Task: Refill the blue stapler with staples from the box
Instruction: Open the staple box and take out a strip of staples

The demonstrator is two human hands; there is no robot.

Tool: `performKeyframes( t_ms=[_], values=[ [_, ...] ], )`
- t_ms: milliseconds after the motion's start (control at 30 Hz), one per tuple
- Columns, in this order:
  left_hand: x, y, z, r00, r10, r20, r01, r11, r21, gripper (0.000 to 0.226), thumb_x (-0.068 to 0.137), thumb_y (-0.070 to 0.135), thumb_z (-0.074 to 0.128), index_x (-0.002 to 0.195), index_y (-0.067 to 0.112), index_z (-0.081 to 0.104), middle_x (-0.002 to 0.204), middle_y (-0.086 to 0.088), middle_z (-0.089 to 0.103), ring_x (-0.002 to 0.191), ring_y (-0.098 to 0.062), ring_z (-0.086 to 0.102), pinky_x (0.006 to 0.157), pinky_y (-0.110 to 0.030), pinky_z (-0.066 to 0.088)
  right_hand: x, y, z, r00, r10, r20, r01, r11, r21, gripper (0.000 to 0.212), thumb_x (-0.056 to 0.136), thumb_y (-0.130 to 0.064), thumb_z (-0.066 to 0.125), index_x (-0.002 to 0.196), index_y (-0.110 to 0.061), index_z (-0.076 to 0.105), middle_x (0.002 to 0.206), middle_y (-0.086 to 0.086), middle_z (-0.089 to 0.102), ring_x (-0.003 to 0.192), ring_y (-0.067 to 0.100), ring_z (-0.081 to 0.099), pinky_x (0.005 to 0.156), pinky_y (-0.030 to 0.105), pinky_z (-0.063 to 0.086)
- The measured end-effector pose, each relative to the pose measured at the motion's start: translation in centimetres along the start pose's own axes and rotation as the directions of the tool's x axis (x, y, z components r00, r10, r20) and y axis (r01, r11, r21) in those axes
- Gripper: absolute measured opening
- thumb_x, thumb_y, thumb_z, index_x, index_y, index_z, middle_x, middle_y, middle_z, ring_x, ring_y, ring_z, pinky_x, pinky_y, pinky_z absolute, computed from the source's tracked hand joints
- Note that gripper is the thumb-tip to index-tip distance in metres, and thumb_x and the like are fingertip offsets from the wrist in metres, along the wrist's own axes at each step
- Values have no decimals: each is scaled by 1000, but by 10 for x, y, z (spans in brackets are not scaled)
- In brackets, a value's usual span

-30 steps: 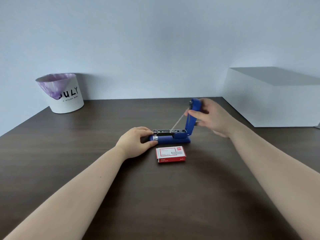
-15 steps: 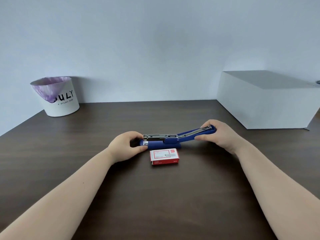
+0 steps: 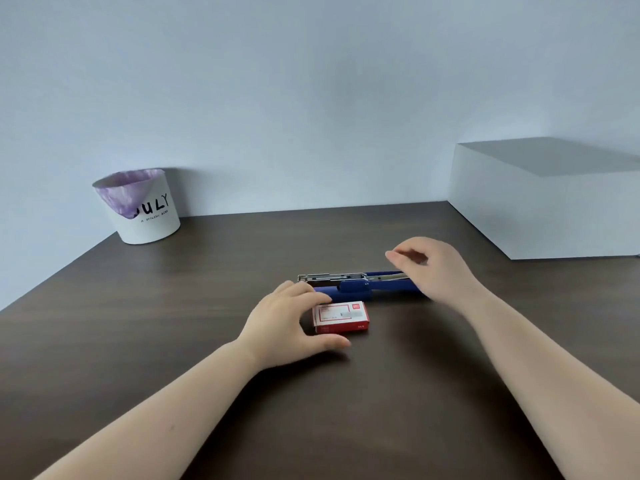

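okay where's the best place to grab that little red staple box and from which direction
Probably pinch the red staple box across its two long side faces, coming down from above. It lies flat on the table, so its underside is out of reach. The left hand sits at its left end, and the blue stapler crowds the far side.

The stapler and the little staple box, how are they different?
The stapler is blue with a shiny metal rail; the staple box is red and white. The stapler is long, thin and folded wide open; the box is short, blocky and shut. The left hand curls around the box's left end, while the right hand hovers over the stapler's far end. Both lie flat on the dark table, side by side.
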State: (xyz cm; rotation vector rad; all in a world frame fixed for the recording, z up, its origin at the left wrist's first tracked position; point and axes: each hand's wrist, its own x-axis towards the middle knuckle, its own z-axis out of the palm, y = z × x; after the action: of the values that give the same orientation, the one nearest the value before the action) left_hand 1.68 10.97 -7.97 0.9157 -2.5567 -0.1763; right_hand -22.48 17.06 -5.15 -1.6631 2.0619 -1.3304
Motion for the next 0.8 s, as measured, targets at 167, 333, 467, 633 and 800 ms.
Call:
performKeyframes(
  t_ms=[167,333,467,633,800],
  values=[
    [20,7,6,995,-91,-28,85,981,-176,47,61,61,72,95,30,64,95,17,60,89,-1,55,78,-22,48,-12,-14,7,936,136,325,-176,980,96,25,88,-37,58,97,-15,66,77,6,68,56,16,58,52,25,46],
    [29,9,13,978,-158,-138,83,895,-438,36,59,42,83,87,30,64,84,17,60,81,0,54,66,-9,43,-16,-19,14,851,202,485,-398,850,345,33,89,-39,58,105,-11,62,78,12,67,53,17,60,39,20,43],
    [29,5,14,982,-136,-133,56,875,-481,37,59,38,85,87,33,62,85,18,60,80,0,56,67,-16,48,-15,-17,16,824,160,544,-447,772,451,26,91,-27,59,109,-9,63,89,8,71,56,14,62,39,18,45],
    [29,1,11,980,-157,-125,63,833,-550,37,60,33,85,90,30,64,93,11,65,87,-5,59,69,-15,49,-14,-12,17,820,121,559,-479,680,556,23,90,-19,59,110,-10,66,83,2,74,59,11,66,43,16,48],
    [28,-1,8,972,-199,-128,80,786,-613,34,62,30,85,87,36,63,98,9,66,90,-7,62,78,-24,53,-14,-10,16,836,135,533,-484,640,597,24,90,-9,57,112,-11,66,87,5,74,63,12,69,45,16,51]
  ],
)
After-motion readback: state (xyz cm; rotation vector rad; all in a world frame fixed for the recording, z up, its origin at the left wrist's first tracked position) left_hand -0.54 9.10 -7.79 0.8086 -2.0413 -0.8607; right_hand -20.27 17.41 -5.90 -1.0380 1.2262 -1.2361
